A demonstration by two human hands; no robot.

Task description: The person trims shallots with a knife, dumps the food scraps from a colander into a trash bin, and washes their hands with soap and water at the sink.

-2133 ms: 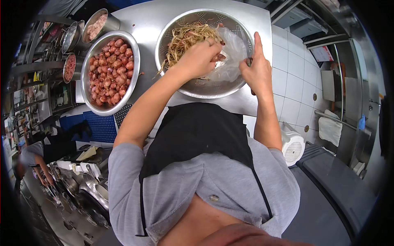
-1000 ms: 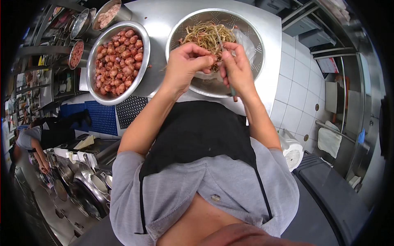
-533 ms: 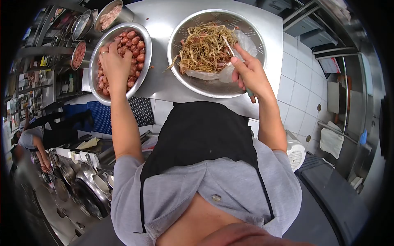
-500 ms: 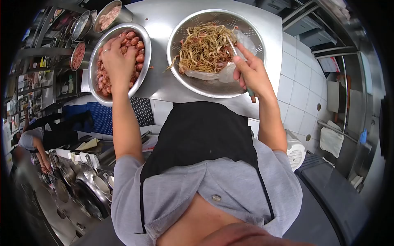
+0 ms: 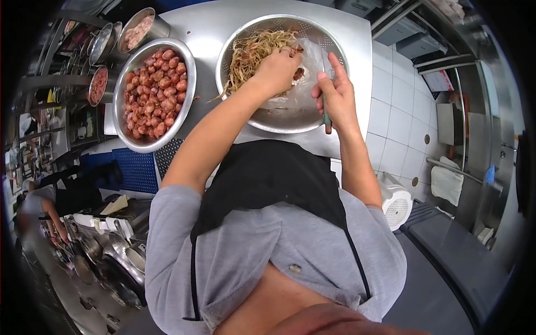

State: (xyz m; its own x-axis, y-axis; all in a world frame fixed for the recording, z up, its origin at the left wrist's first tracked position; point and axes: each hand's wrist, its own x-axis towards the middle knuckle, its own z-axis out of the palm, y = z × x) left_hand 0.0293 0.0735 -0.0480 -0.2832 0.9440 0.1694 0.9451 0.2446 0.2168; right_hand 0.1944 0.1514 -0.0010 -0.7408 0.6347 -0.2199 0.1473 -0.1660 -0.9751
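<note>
My left hand (image 5: 279,70) reaches into a perforated metal colander (image 5: 262,124), its fingers bent down at the edge of a heap of dry, stringy stalks (image 5: 245,61). What those fingertips hold, if anything, is hidden. Over the colander's right side, my right hand (image 5: 339,100) grips a small knife (image 5: 327,120) by its green handle, with the index finger stretched out. A clear plastic bag (image 5: 312,56) lies under and beside the stalks. To the left stands a metal bowl (image 5: 190,95) full of reddish shallots (image 5: 156,92).
The bowl and colander rest on a steel table (image 5: 206,25). Behind the bowl are metal pots (image 5: 162,28) holding pale and pinkish food. A person (image 5: 47,201) works at a cluttered counter on the left. White floor tiles (image 5: 385,106) lie to the right.
My left hand has moved right, from the shallots in the bowl to the stalks in the colander. The stalks now sit further left, baring more of the bag. My right hand keeps the knife.
</note>
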